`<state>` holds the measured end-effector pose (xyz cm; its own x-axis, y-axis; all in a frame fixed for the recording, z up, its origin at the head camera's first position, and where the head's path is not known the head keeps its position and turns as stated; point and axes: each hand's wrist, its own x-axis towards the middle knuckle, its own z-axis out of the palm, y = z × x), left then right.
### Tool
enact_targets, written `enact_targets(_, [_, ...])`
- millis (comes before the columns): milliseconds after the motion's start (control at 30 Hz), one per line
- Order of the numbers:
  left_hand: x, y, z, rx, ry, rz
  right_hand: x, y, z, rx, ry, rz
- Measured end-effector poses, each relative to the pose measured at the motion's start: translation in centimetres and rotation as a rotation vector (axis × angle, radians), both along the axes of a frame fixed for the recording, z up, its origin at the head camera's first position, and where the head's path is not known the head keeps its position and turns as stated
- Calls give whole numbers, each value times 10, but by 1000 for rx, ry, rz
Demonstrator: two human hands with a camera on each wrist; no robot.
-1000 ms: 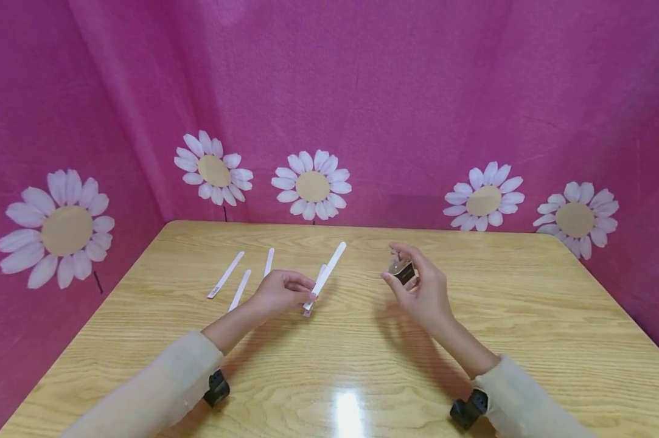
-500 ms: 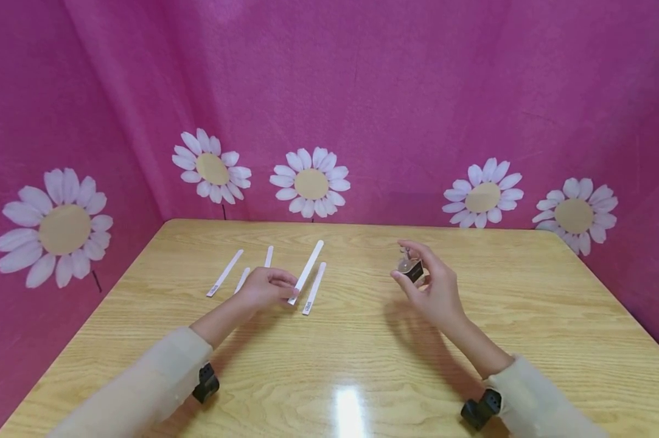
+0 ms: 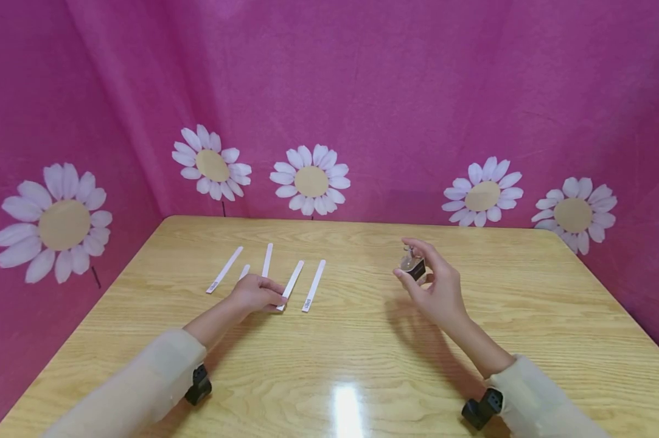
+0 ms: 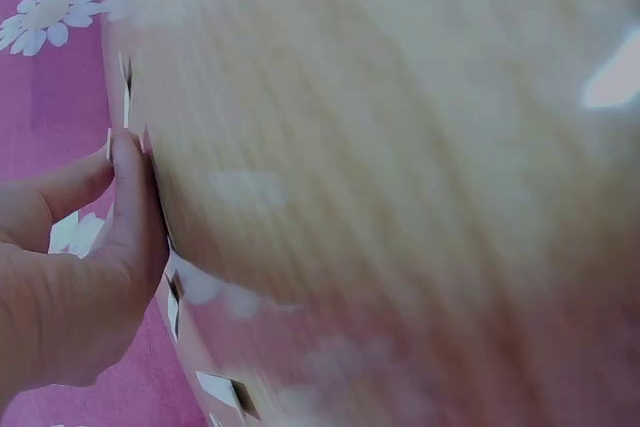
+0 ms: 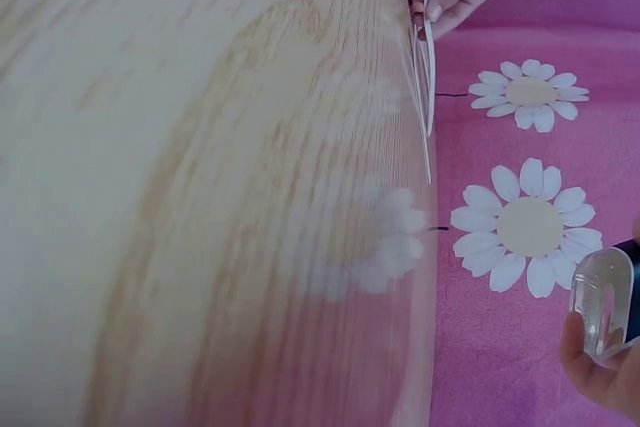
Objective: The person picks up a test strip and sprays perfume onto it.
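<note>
My left hand (image 3: 255,294) pinches the near end of a white paper strip (image 3: 293,277) between thumb and fingers, low over the table. To its right another white strip (image 3: 314,285), with small dark print at its near end, lies flat. More printed strips lie to the left: one farthest left (image 3: 225,269), one behind the hand (image 3: 267,260), and one partly hidden by the hand (image 3: 244,271). My right hand (image 3: 435,286) holds a small clear glass bottle (image 3: 407,262) with a black label (image 3: 417,271) in the air. The right wrist view shows the bottle (image 5: 597,297) only in part.
A light wood-grain table (image 3: 340,359) reaches back to a pink curtain (image 3: 362,109) printed with large white daisies. Black wrist cameras (image 3: 199,384) sit at both cuffs. A bright light reflection falls on the table near the front.
The left hand has moved left and lowered the strip from above the rightmost one to beside it. The right hand, with the bottle, has shifted slightly right and then stays nearly still.
</note>
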<state>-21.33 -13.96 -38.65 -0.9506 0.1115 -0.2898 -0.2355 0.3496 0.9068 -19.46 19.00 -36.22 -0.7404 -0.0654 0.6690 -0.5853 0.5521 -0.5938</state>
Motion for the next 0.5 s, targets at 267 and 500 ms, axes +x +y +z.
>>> enact_targets(267, [10, -4, 5, -66, 47, 21, 2, 3, -3, -9, -36, -14])
enact_targets(500, [15, -8, 7, -219, 137, 8, 2, 5, -1, -3, -42, -24])
